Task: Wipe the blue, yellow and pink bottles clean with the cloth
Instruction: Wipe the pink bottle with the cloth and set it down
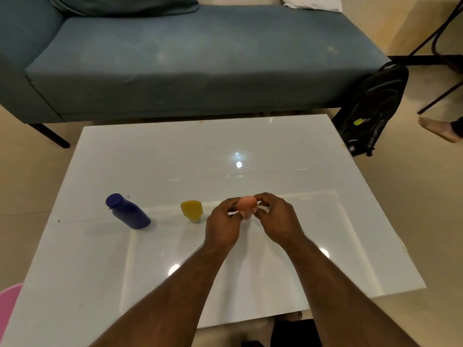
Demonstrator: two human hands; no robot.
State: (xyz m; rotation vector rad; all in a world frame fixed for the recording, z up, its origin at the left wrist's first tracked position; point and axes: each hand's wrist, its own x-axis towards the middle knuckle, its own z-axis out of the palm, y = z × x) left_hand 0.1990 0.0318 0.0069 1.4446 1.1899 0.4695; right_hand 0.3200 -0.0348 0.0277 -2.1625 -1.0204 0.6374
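Nearest the camera, both forearms are reaching forward over the white table [275, 151]. The left hand [221, 227] and the right hand [278, 220] are meeting around the pink bottle [246, 206], which is being held between them just above or on the tabletop; contact with the surface cannot be told. Fingers of both hands are curling narrowly onto the bottle from either side, pinching it below its rounded top.

No cloth is showing anywhere in view; a pale patch under the right fingertips could be cloth, but it is too small to tell.

Judgement: the pink bottle is the one in hand, either being wiped or being handled around its wipe. The next move is calling for a cloth to be found, then turning the bottle so all sides get covered.

Further left, the yellow bottle [191, 210] is standing just beside the left hand, apart from it. Well beyond that, the blue bottle [127, 211] is standing, appearing tilted by the wide lens. Behind the table a blue sofa [200, 58] is sitting.
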